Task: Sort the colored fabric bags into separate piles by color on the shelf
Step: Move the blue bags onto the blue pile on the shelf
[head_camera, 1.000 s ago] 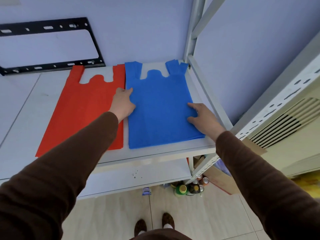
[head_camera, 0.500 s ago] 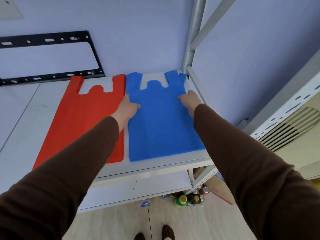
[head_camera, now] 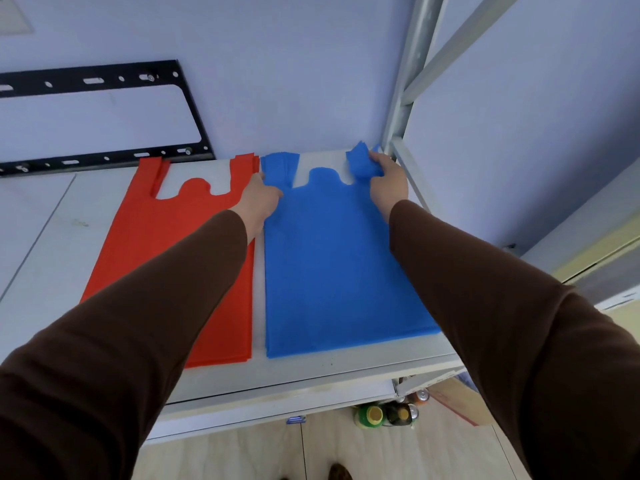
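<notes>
Two flat piles of fabric bags lie side by side on the white shelf [head_camera: 52, 237]. The red pile [head_camera: 180, 244] is on the left, the blue pile [head_camera: 332, 265] on the right, with a narrow gap between them. My left hand [head_camera: 261, 199] rests at the base of the blue pile's left handle, fingers on the fabric. My right hand [head_camera: 388, 178] is closed on the blue pile's right handle, which is bunched and lifted a little off the shelf. Both arms wear brown sleeves.
A black metal bracket [head_camera: 104, 77] is fixed to the wall behind the shelf. A grey shelf upright [head_camera: 405, 84] stands at the back right corner. Bottles [head_camera: 384, 414] and a cardboard box [head_camera: 460, 400] sit on the floor under the shelf.
Both hands have slid up the blue pile from its middle to its handles. My right hand has closed on the right handle and raised it.
</notes>
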The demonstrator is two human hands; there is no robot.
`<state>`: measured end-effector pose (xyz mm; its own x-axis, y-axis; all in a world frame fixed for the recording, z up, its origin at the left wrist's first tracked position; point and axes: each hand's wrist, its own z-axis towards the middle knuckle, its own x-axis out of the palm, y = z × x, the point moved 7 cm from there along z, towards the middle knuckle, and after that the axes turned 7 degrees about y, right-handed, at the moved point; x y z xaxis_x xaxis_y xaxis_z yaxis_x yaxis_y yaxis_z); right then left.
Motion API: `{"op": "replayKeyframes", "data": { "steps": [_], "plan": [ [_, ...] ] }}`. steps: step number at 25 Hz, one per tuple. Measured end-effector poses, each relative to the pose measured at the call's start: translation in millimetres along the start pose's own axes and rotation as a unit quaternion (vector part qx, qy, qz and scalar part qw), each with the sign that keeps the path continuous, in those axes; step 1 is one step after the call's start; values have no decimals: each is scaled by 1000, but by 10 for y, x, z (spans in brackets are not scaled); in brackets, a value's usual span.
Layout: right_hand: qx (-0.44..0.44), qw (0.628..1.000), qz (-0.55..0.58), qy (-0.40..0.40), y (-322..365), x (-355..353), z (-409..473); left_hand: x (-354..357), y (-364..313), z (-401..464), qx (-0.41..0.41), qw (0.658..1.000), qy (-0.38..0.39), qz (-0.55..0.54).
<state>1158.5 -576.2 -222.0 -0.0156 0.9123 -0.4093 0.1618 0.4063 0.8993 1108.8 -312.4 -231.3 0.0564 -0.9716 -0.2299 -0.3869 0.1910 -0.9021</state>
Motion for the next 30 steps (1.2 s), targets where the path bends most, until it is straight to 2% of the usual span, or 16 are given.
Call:
{"op": "replayKeyframes", "data": {
  "steps": [2,5,8,13,15,18,19,21,23,26,28,30],
  "plan": [
    [-2,999,-42,12,-66,14,38,3,46,52,-3,1000,0,17],
    [24,987,-157,-12,-78,11,140,47,74,96,-1,1000,-1,30],
    [36,989,-140,21,-55,95,85,84,40,61,4,999,9,41],
    [27,996,-67,-46,14,-125,-464,46,-113,-419,86,991,9,99],
    [-23,997,-70,-6,3,-107,-846,95,-63,-778,138,975,38,169],
    [-97,975,-181,83,-205,-167,-1528,151,254,-1356,168,929,108,313],
    [-103,962,-227,108,-336,-227,-1755,151,392,-1545,167,918,121,340],
    [-77,943,-292,138,-611,-386,-2149,174,637,-1908,156,917,135,341],
    [-51,938,-319,129,-791,-490,-2377,261,800,-2167,145,925,139,324],
    [-72,946,-295,111,-790,-458,-2496,413,881,-2323,126,929,132,321],
    [-81,947,-292,111,-784,-430,-2533,465,881,-2347,132,924,132,335],
    [-84,929,-341,115,-818,-444,-2537,449,883,-2342,148,910,125,366]
  ]
}}
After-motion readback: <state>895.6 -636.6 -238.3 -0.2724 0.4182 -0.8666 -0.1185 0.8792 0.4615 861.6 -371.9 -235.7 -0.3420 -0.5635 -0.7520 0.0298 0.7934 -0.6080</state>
